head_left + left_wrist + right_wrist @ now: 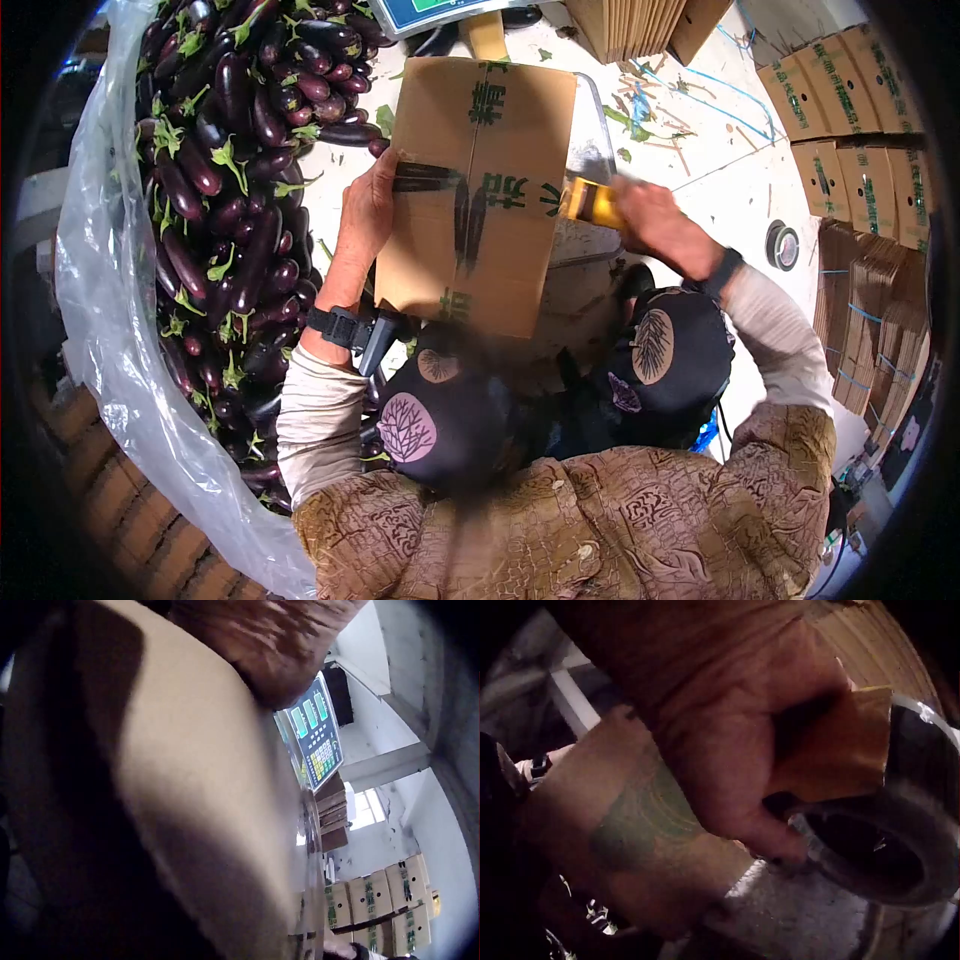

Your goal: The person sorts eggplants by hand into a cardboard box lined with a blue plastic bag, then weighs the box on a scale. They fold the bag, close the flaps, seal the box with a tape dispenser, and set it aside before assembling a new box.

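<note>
A closed cardboard box (pixel 430 250) with green lettering and dark marks on its top stands before the person, a seam running along its middle. The left hand (pixel 368 205) grips its left edge; in the left wrist view that hand (pixel 270 645) lies along the cardboard, its fingertips out of sight. At the box's right side, the right hand (pixel 655 225) holds a yellow tape dispenser (pixel 592 202). The right wrist view shows the fingers wrapped about the dispenser's yellow body (pixel 832 750), with a wide tape roll (pixel 930 855) beside them.
Eggplants (pixel 240 200) are heaped at the left, edged by clear plastic sheeting (pixel 110 270). A digital scale (pixel 315 735) stands beyond the box. A loose tape roll (pixel 782 245) lies at right, near stacked cartons (pixel 840 90). Flattened cardboard (pixel 640 25) stands at the back.
</note>
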The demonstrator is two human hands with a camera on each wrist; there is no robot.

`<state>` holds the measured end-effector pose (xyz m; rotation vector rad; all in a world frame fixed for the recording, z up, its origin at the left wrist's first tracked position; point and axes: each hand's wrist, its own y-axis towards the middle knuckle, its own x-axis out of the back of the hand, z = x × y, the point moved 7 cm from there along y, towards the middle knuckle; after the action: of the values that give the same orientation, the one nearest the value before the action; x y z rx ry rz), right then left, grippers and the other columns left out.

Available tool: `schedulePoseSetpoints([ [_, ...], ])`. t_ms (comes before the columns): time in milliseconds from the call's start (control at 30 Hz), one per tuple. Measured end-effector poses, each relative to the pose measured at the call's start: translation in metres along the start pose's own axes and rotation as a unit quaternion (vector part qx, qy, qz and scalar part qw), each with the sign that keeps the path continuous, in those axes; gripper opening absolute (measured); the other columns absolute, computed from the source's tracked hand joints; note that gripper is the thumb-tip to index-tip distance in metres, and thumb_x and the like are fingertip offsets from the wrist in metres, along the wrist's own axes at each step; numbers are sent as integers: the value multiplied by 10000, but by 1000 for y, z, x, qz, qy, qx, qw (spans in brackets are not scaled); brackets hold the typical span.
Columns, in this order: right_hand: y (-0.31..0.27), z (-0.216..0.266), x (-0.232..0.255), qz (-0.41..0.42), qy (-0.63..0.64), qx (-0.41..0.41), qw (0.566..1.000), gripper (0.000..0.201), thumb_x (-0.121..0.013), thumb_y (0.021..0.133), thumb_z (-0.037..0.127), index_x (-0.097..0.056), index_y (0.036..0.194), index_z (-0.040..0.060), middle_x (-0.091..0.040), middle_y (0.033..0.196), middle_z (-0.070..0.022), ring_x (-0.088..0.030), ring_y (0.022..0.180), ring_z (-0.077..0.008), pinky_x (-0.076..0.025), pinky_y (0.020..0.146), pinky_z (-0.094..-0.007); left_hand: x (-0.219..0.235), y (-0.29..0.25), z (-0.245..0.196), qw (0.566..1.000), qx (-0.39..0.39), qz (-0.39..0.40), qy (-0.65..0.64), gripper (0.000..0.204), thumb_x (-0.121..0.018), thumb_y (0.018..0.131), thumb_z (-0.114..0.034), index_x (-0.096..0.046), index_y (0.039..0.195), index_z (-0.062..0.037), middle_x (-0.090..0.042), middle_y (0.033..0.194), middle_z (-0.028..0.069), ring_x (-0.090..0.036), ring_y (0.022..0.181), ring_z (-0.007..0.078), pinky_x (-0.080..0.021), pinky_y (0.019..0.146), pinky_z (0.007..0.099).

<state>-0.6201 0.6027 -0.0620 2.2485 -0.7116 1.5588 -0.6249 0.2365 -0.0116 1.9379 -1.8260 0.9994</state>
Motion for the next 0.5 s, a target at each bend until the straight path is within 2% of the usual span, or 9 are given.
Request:
schedulePoseSetpoints([
  [33, 17, 18, 5, -102, -168, 32, 980, 317, -520, 907, 138, -532, 1164, -47, -580, 734, -59, -586, 617, -221, -474, 540, -356, -2, 2, 2, 1000, 4, 2, -21, 622, -321, 1029, -518, -624, 1205, -4, -684, 1026, 251, -641, 1041, 398, -471, 899, 398],
  [67, 38, 28, 2, -132, -127, 91, 979, 325, -573, 838, 141, -587, 1105, -44, -554, 706, -52, -530, 583, -198, -432, 526, -346, -4, 2, 5, 1000, 3, 2, -21, 622, -321, 1029, -518, -624, 1205, -4, -684, 1026, 251, -641, 1041, 398, -471, 899, 398],
  [167, 51, 29, 0, -90, -145, 107, 980, 274, -550, 832, 132, -601, 1048, -29, -611, 798, -121, -572, 700, -218, -428, 564, -370, -11, 8, 8, 994, 13, 10, -112, 603, -319, 1035, -508, -580, 1291, -29, -663, 1167, 209, -611, 1145, 310, -437, 976, 356],
  [233, 54, 9, 11, -92, 190, 19, 977, 248, -526, 829, 106, -600, 1019, -36, -611, 828, -155, -583, 737, -251, -426, 577, -388, -11, 3, -6, 982, -89, 1, -166, 574, -323, 1044, -477, -502, 1386, -52, -575, 1336, 172, -511, 1274, 240, -367, 1062, 317],
  [267, 45, -2, -24, 164, 292, -101, 937, 234, -560, 829, 126, -608, 1011, -13, -619, 850, -157, -605, 777, -286, -463, 648, -386, -16, 3, -6, 974, -85, 49, -205, 546, -331, 1051, -424, -443, 1426, -44, -442, 1468, 162, -400, 1371, 226, -304, 1113, 308],
  [300, 43, -24, 11, 277, 354, -176, 876, 280, -622, 817, 187, -610, 1028, 4, -649, 941, -158, -632, 925, -301, -483, 777, -372, -12, 3, -17, 973, -88, 46, -210, 546, -331, 1051, -424, -443, 1426, -44, -442, 1468, 162, -400, 1371, 226, -304, 1113, 308],
  [367, 23, -40, -20, 336, 314, -202, 864, 366, -685, 786, 265, -611, 1053, 25, -664, 989, -170, -640, 982, -295, -489, 843, -355, -14, -8, -48, 973, -118, 90, -176, 537, -381, 1039, -395, -418, 1437, -36, -340, 1524, 173, -346, 1405, 253, -292, 1123, 304],
  [433, -17, -98, 15, 335, 462, -227, 789, 417, -702, 779, 285, -607, 1074, 7, -676, 958, -149, -645, 885, -305, -506, 817, -365, -39, -16, -85, 947, -118, 158, -254, 614, -486, 986, -412, -361, 1472, -60, -236, 1560, 189, -287, 1430, 319, -261, 1145, 335],
  [500, -60, -139, 23, 127, 654, -392, 634, 435, -703, 796, 304, -618, 1088, -7, -676, 883, -89, -621, 739, -240, -525, 717, -334, -75, -21, -96, 951, -291, 78, -75, 753, -588, 909, -464, -311, 1502, -92, -194, 1566, 214, -200, 1447, 391, -223, 1159, 448],
])
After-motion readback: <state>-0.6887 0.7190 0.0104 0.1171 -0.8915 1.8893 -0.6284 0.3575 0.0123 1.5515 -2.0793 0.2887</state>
